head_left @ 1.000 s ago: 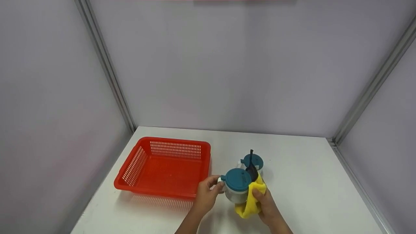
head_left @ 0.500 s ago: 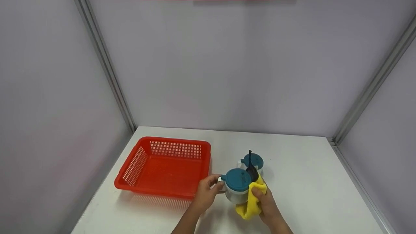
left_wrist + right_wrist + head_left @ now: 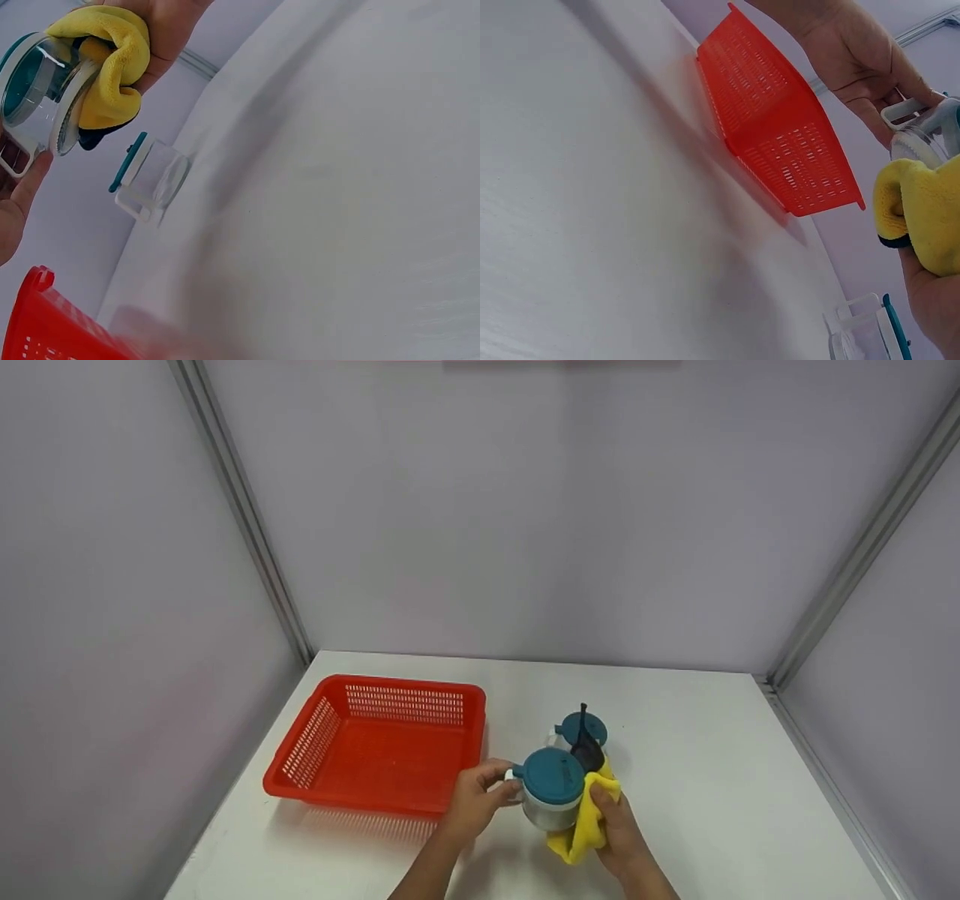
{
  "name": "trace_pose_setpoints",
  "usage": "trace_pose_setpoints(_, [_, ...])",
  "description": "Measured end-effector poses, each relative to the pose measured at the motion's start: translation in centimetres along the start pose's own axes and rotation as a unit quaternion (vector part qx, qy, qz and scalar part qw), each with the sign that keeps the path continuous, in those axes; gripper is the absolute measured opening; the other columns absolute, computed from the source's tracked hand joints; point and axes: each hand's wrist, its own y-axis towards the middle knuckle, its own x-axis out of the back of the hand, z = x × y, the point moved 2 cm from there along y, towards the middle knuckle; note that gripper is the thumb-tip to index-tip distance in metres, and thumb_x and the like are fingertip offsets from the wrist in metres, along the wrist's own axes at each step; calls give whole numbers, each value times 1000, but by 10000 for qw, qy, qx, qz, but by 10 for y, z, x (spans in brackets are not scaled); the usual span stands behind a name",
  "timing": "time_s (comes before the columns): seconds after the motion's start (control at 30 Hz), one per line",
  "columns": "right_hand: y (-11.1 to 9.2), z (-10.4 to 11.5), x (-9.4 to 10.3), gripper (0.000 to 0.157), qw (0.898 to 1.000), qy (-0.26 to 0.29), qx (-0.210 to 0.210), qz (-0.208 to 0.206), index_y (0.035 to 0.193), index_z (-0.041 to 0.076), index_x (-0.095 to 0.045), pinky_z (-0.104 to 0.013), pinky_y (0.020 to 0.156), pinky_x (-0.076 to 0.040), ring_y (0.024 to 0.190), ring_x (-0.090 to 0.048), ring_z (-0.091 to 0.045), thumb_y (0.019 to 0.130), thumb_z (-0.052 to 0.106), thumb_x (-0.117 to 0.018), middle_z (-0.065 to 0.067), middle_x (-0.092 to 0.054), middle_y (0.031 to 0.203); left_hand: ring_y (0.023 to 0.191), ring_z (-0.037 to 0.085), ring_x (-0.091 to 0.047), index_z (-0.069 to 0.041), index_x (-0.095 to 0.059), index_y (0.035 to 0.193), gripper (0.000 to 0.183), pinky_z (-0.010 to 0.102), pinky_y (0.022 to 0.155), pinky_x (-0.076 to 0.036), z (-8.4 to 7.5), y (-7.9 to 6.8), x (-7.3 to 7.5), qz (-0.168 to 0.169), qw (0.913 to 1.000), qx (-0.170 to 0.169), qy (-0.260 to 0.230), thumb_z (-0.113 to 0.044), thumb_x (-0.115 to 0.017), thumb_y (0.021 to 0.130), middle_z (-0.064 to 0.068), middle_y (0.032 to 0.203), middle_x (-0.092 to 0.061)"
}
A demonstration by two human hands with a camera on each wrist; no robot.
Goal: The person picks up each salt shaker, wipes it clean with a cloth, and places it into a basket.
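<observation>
My left hand [image 3: 474, 802] pinches the white handle of a clear seasoning jar [image 3: 551, 810] with a teal lid, held up above the table. My right hand [image 3: 621, 829] grips a yellow cloth [image 3: 589, 817] with a dark edge and presses it against the jar's right side and base. A dark piece with a thin tip [image 3: 587, 750] sticks up beyond the cloth. In the left wrist view, the cloth [image 3: 112, 67] bunches around the jar's bottom [image 3: 71, 112]. Behind stands a second, similar jar [image 3: 154, 176] upright on the table, partly covered in the head view [image 3: 592, 727].
A red perforated basket [image 3: 397, 769] sits on the white table [image 3: 712, 795], left of the hands, with its inside bare. Its right rim is close to my left hand. Grey panels [image 3: 480, 525] wall in the table at the back and both sides.
The held jar and both hands have shifted slightly to the right. The cloth's dark tip has swayed a little, first left and then right. Basket and second jar stay put.
</observation>
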Motion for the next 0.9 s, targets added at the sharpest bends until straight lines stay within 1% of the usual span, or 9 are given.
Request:
trace_pose_setpoints(0.2, [2,-1,0,42,9999,154,-20,-16,124,16,-35,-20,89,-49,99,-49,-12,101,48,-48,3,-48,104,97,31,-66,-10,-75,104,17,40,75,-60,0,0,-1,-140,9999,74,67,-17,-73,89,10,99,-69])
trace_pose_setpoints(0.37, [5,-3,2,46,9995,260,-110,-163,123,16,-37,-19,90,-49,99,-50,-12,99,53,-48,4,-50,103,96,28,-67,-10,-75,104,15,40,76,-60,-2,0,-2,-165,9997,175,18,-12,-71,90,11,99,-69])
trace_pose_setpoints(0.43, [6,-3,2,49,9994,217,-162,-204,124,16,-37,-20,90,-48,100,-49,-12,98,55,-47,4,-50,104,94,24,-68,-9,-75,104,15,39,76,-60,-3,0,-2,-163,9997,178,-10,-11,-70,90,13,99,-68])
trace_pose_setpoints(0.53, [7,-3,2,53,9993,127,-260,-233,126,15,-36,-20,91,-47,102,-49,-13,97,60,-45,4,-50,105,93,22,-68,-7,-74,105,15,40,77,-60,-4,-1,-4,-145,9997,192,-30,-12,-70,91,15,100,-68])
trace_pose_setpoints(0.6, [6,-2,2,56,9993,71,-323,-176,127,15,-35,-21,91,-45,103,-47,-14,97,61,-43,4,-48,106,92,22,-68,-7,-75,105,15,40,77,-60,-3,-1,-4,-145,9996,228,-25,-12,-70,91,15,100,-68])
trace_pose_setpoints(0.77, [6,1,3,64,9987,-22,-498,47,132,13,-29,-25,93,-43,105,-46,-15,96,66,-39,2,-47,109,91,21,-68,-11,-76,102,13,40,75,-60,1,1,-6,-191,9988,453,28,-11,-71,90,11,98,-69])
trace_pose_setpoints(0.9, [8,3,5,70,9980,-153,-609,75,135,12,-28,-25,91,-45,104,-47,-15,95,69,-39,2,-48,109,90,20,-67,-9,-75,100,13,41,75,-60,3,0,-7,-107,9988,478,-24,-8,-72,88,16,99,-68])
